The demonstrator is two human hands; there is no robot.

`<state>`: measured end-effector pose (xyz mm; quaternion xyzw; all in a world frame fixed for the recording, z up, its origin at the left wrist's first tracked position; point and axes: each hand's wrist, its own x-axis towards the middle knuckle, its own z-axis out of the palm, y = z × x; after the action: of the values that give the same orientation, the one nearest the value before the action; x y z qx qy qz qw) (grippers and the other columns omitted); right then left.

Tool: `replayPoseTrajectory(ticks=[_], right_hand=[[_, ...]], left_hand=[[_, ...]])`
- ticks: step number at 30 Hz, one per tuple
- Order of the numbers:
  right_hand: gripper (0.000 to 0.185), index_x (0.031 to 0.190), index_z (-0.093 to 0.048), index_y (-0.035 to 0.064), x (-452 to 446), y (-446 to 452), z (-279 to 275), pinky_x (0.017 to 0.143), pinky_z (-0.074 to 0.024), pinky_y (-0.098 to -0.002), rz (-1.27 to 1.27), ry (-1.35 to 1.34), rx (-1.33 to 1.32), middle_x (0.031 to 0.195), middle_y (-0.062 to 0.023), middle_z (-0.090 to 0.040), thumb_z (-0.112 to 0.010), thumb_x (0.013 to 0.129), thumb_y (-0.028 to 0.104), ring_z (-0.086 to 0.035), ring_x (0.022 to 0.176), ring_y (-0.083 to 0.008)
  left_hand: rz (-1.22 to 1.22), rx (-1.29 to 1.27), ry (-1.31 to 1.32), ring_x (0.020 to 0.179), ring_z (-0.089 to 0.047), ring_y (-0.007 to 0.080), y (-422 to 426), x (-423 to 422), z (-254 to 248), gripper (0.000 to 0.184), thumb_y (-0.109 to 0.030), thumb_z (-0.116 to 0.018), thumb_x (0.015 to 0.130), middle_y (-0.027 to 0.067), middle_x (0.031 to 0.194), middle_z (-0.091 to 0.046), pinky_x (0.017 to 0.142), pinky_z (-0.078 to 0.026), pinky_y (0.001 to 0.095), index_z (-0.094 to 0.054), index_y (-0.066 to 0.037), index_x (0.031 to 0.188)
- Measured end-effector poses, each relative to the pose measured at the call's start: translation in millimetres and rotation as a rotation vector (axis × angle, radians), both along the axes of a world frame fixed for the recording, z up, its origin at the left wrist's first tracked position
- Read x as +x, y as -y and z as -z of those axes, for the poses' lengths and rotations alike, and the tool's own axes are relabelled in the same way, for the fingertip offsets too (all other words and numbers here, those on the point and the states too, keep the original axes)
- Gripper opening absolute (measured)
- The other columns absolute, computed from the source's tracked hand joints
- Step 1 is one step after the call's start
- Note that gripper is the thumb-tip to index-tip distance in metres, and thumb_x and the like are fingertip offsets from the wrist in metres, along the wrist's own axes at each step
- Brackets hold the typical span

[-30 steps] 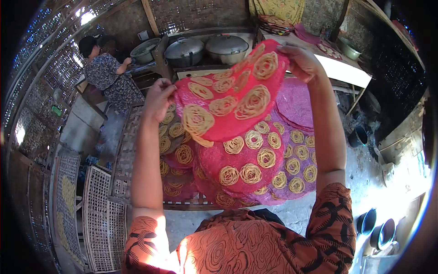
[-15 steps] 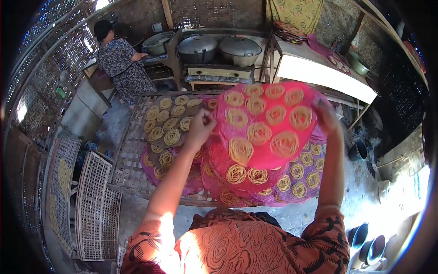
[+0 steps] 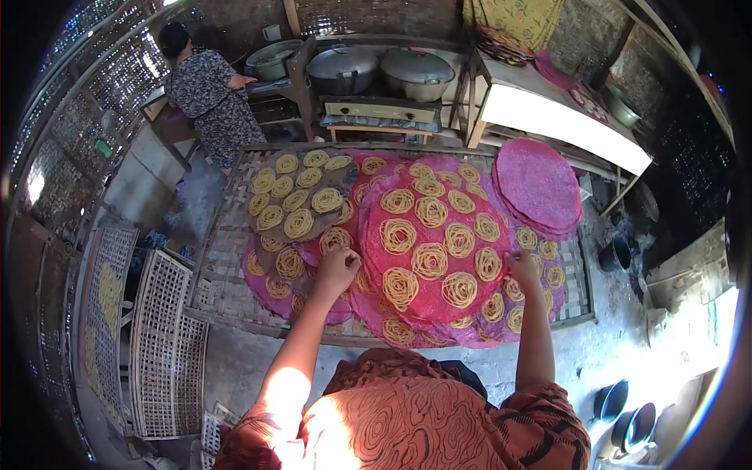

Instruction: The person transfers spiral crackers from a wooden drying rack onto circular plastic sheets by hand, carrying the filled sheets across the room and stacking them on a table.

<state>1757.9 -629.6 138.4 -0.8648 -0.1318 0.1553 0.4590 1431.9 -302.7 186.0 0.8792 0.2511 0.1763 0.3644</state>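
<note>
A round red mesh sheet [image 3: 419, 223] carrying several coiled yellow noodle nests [image 3: 430, 261] lies on top of other noodle-covered sheets. At its left edge my left hand [image 3: 337, 271] is closed, thumb and fingers pinched at the rim. My right hand [image 3: 522, 269] pinches the opposite edge, fingers curled. Left of the red sheet, a greyish sheet [image 3: 276, 227] bears more noodle nests. A stack of bare pink round sheets [image 3: 538, 186] rests at the upper right of the woven bamboo table [image 3: 213, 270].
Beyond the table stand two large lidded pots [image 3: 417, 74] above a stove [image 3: 381, 113]. A person [image 3: 210, 102] in a patterned dress works at a basin [image 3: 272, 61]. Woven racks [image 3: 159, 352] lean at left. Black buckets [image 3: 615, 254] sit on the floor at right.
The red sheet, raised and tilted before, now lies flat on the pile. Both my hands have come down and nearer to me. The pink stack behind it has come into view.
</note>
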Motion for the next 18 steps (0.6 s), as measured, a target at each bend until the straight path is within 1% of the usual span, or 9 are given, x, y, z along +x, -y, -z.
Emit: replayPoseTrajectory(ticks=[1,3,4,7,8,11,13,17,18], right_hand=[[0.031,0.092,-0.057,-0.0022,1.9,5.1,5.7,0.053,-0.0502,-0.0298,0.012,-0.003,-0.003,0.075,-0.0050,-0.058,-0.062,0.085,0.027,-0.055,0.063,-0.0122],[0.031,0.087,-0.061,-0.0023,-16.4,-6.2,-38.3,0.054,-0.0488,-0.0281,-0.005,-0.175,0.003,0.073,-0.0049,-0.058,-0.063,0.085,0.028,-0.054,0.061,-0.0122],[0.029,0.077,-0.062,-0.0005,-9.8,-3.2,-29.7,0.050,-0.0422,-0.0271,-0.030,-0.214,0.091,0.068,-0.0037,-0.057,-0.064,0.084,0.028,-0.052,0.058,-0.0114],[0.029,0.076,-0.064,-0.0029,1.5,7.0,-32.8,0.050,-0.0382,-0.0283,-0.022,-0.321,0.235,0.064,-0.0041,-0.057,-0.066,0.081,0.025,-0.050,0.054,-0.0123],[0.029,0.070,-0.064,-0.0012,4.3,3.9,-32.5,0.047,-0.0323,-0.0298,-0.035,-0.296,0.238,0.058,-0.0014,-0.051,-0.068,0.080,0.026,-0.044,0.051,-0.0110],[0.029,0.068,-0.064,0.0006,5.4,6.8,-47.2,0.050,-0.0365,-0.0302,-0.059,-0.218,-0.006,0.060,-0.0034,-0.054,-0.069,0.078,0.028,-0.048,0.054,-0.0124],[0.026,0.075,-0.065,0.0017,6.0,0.2,-53.5,0.055,-0.0407,-0.0301,-0.046,-0.174,-0.095,0.066,-0.0054,-0.058,-0.068,0.079,0.028,-0.052,0.059,-0.0138],[0.024,0.088,-0.063,0.0014,-4.5,-28.4,-97.0,0.060,-0.0464,-0.0295,-0.139,-0.271,0.236,0.076,-0.0061,-0.061,-0.063,0.082,0.025,-0.055,0.064,-0.0147],[0.023,0.092,-0.062,0.0015,-11.6,-36.4,-115.7,0.060,-0.0477,-0.0292,-0.170,-0.301,0.378,0.078,-0.0056,-0.061,-0.062,0.083,0.023,-0.056,0.065,-0.0146]], left_hand=[[-0.061,0.041,-0.011,0.075,-0.058,0.0334,7.2,-2.0,-3.0,0.013,-0.013,-0.062,0.081,0.0181,0.078,-0.059,0.069,-0.046,0.0422,-0.063,0.000,0.082],[-0.096,0.079,-0.020,0.075,-0.058,0.0342,17.7,0.0,-5.0,0.015,-0.015,-0.062,0.082,0.0183,0.079,-0.059,0.069,-0.046,0.0429,-0.064,0.000,0.081],[-0.104,0.087,0.032,0.077,-0.058,0.0348,18.6,0.6,-3.8,0.017,-0.017,-0.061,0.083,0.0186,0.080,-0.058,0.070,-0.045,0.0430,-0.064,0.000,0.081],[-0.058,0.119,0.094,0.082,-0.057,0.0354,16.0,4.0,4.3,0.023,-0.022,-0.060,0.085,0.0192,0.080,-0.057,0.072,-0.045,0.0428,-0.065,0.000,0.084],[-0.054,0.086,0.064,0.082,-0.056,0.0348,17.3,4.9,1.2,0.024,-0.023,-0.061,0.085,0.0190,0.079,-0.056,0.073,-0.044,0.0423,-0.065,0.001,0.084],[-0.029,0.045,0.137,0.081,-0.054,0.0333,12.0,5.1,13.8,0.028,-0.026,-0.063,0.084,0.0189,0.078,-0.056,0.073,-0.043,0.0408,-0.062,0.002,0.080],[0.007,0.073,0.011,0.081,-0.054,0.0322,13.7,6.1,8.6,0.029,-0.023,-0.062,0.084,0.0171,0.077,-0.054,0.074,-0.043,0.0409,-0.058,0.004,0.073],[0.015,-0.050,0.083,0.076,-0.056,0.0262,21.0,20.4,-10.1,0.023,-0.017,-0.060,0.086,0.0112,0.074,-0.053,0.070,-0.044,0.0373,-0.055,0.002,0.073],[-0.001,-0.396,0.191,0.074,-0.056,0.0211,19.6,30.6,-12.8,0.018,-0.015,-0.058,0.087,0.0072,0.073,-0.053,0.066,-0.045,0.0336,-0.054,-0.001,0.075]])
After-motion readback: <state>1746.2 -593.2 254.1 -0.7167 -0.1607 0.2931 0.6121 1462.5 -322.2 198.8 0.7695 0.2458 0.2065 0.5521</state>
